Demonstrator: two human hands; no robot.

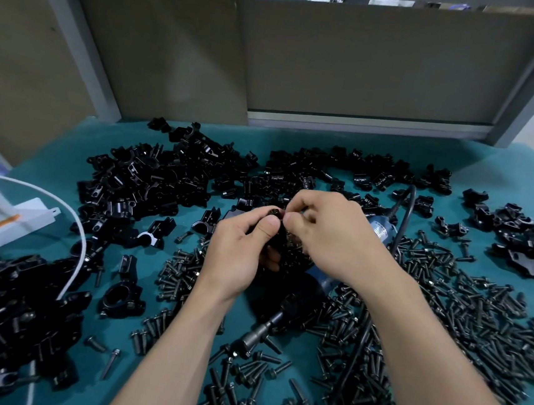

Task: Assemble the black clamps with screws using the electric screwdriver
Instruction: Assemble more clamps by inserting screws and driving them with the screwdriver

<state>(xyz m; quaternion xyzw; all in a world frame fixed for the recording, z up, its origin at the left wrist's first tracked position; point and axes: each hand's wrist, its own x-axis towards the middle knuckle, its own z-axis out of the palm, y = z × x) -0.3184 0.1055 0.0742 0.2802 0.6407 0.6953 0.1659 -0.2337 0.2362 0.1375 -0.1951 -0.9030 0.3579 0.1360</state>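
Nearest, loose black flanged screws (pixel 442 333) lie spread on the teal mat (pixel 507 166), in easy reach. The blue corded electric screwdriver (pixel 258 333) lies idle under the wrists, likely parked until driving. Above it the left hand (pixel 237 255) grips a black metal clamp (pixel 273 212); the right hand (pixel 330 238) pinches at its top, probably starting a screw. Heaps of clamp parts (pixel 170 173) lie behind. The tool's label (pixel 378 232) is unreadable.

One view only, worn on the person's head (wide-angle, so the edges bow); it faces forward and down over the table (pixel 478 164), near enough that both forearms fill the lower frame; the left hand (pixel 238 248) and right hand (pixel 331 231) sit centre; partition panels (pixel 370 65) close the top.
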